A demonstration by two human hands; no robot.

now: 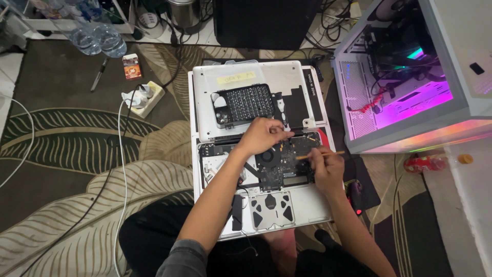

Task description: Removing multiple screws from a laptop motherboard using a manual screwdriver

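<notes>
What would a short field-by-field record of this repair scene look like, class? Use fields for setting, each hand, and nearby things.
setting: opened laptop on a leaf-patterned rug
left hand: resting on the laptop's upper edge by the fan
right hand: holding a thin brush-like stick over the circuit board
nearby: lit computer case, removed keyboard, power strip, water bottles
</notes>
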